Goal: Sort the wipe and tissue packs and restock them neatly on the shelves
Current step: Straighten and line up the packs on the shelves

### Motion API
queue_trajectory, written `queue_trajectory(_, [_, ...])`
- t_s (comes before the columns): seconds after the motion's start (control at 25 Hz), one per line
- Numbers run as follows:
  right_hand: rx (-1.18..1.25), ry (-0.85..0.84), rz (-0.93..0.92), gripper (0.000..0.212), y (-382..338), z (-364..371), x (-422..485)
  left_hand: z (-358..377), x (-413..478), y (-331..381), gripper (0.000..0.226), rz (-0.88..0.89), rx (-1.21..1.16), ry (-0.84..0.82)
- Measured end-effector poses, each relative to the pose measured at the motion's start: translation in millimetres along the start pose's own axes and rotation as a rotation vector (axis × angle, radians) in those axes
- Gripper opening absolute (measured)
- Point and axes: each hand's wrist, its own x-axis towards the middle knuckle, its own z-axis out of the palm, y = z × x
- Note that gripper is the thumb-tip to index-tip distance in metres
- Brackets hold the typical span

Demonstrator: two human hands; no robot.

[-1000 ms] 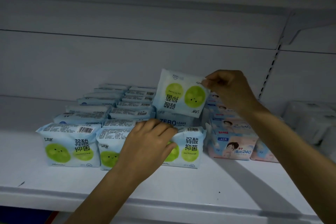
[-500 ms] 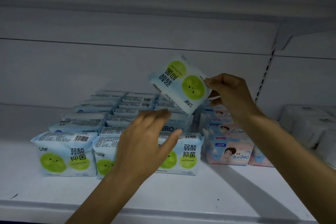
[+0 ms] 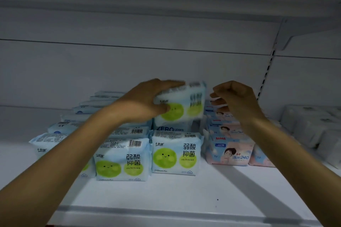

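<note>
My left hand (image 3: 147,100) grips a light-blue pack with green circles (image 3: 181,104) by its left end, thumb on the front and fingers over the top. The pack is held upright above a "ZERO LEAKS" pack (image 3: 170,128) in the third row of the stack. My right hand (image 3: 233,98) hovers just right of the held pack, fingers loosely curled and holding nothing. Rows of matching blue-and-green packs (image 3: 175,155) stand on the white shelf (image 3: 166,195).
Pink-and-blue packs with a printed face (image 3: 230,151) stand right of the blue rows. White wrapped packs (image 3: 311,127) fill the far right. A shelf bracket and slotted upright (image 3: 267,72) rise at the back right. Another shelf hangs overhead.
The pack passed from my right hand to my left. My left hand rose from the front row to grip it and turned it upright; my right hand let go and sits beside it.
</note>
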Motion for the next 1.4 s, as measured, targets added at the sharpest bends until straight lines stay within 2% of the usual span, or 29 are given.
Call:
queue_trajectory(0.08, [-0.083, 0.023, -0.059, 0.009, 10.6, -3.4, 5.0, 15.7, 0.4, -1.4, 0.059, -0.012, 0.106, -0.112])
queue_trajectory(0.16, [-0.165, -0.022, -0.128, 0.017, 18.9, 2.5, 7.8, 27.7, 2.7, -2.8, 0.055, -0.002, 0.152, -0.123])
queue_trajectory(0.24, [-0.238, -0.075, -0.201, 0.023, 26.4, 10.2, 13.3, 30.3, 5.6, -4.0, 0.054, 0.000, 0.114, -0.129])
queue_trajectory(0.4, [-0.276, -0.135, -0.218, 0.014, 30.8, 26.1, 25.0, 27.1, 4.9, -9.3, 0.051, -0.005, -0.006, -0.126])
queue_trajectory(0.44, [-0.252, -0.120, -0.209, 0.013, 31.1, 28.1, 26.5, 26.2, 3.6, -10.0, 0.051, -0.002, -0.024, -0.122])
queue_trajectory(0.52, [-0.188, 0.027, -0.259, 0.014, 27.2, 24.4, 15.9, 23.5, 1.2, -9.1, 0.052, 0.004, -0.048, -0.110])
queue_trajectory(0.6, [-0.213, 0.167, -0.459, 0.021, 25.7, 18.9, -15.8, 21.9, 1.7, -8.4, 0.052, -0.006, -0.039, -0.115])
queue_trajectory(0.68, [-0.425, 0.097, -0.779, 0.026, 40.0, 20.0, -52.7, 21.0, 3.3, -7.4, 0.051, -0.024, -0.021, -0.134])
queue_trajectory(0.76, [-0.800, -0.044, -0.944, 0.047, 65.8, 30.5, -74.8, 20.4, 5.4, -5.2, 0.051, -0.033, -0.017, -0.158])
queue_trajectory(0.8, [-0.930, -0.085, -0.927, 0.064, 78.1, 35.8, -77.1, 19.7, 6.8, -4.6, 0.050, -0.034, -0.007, -0.157])
queue_trajectory(0.88, [-0.999, -0.093, -0.865, 0.086, 91.5, 44.3, -79.4, 18.9, 8.5, -4.8, 0.050, -0.027, 0.024, -0.143])
queue_trajectory(0.96, [-0.992, -0.058, -0.901, 0.081, 91.6, 45.4, -85.4, 17.9, 10.8, -5.7, 0.049, -0.007, 0.021, -0.114])
queue_trajectory(1.08, [-0.969, -0.024, -1.048, 0.054, 93.5, 39.2, -98.1, 23.2, 10.9, -4.7, 0.049, 0.010, 0.050, -0.092])
queue_trajectory(1.16, [-0.982, 0.016, -1.064, 0.045, 95.4, 38.9, -102.8, 30.3, 7.4, -6.1, 0.047, -0.014, 0.091, -0.177])
queue_trajectory(1.24, [-1.033, 0.038, -1.026, 0.048, 95.9, 39.7, -97.3, 36.8, 4.2, -10.9, 0.040, -0.058, 0.207, -0.351])
queue_trajectory(1.28, [-1.062, 0.042, -1.000, 0.052, 96.1, 40.5, -91.9, 37.1, 3.0, -13.0, 0.038, -0.064, 0.244, -0.372])
queue_trajectory(1.32, [-1.082, 0.042, -0.969, 0.055, 96.0, 42.1, -86.4, 35.0, 1.2, -14.9, 0.039, -0.050, 0.269, -0.333])
queue_trajectory(1.4, [-1.107, 0.024, -0.903, 0.059, 95.0, 46.9, -78.0, 30.3, -7.1, -17.9, 0.054, -0.019, 0.362, -0.120])
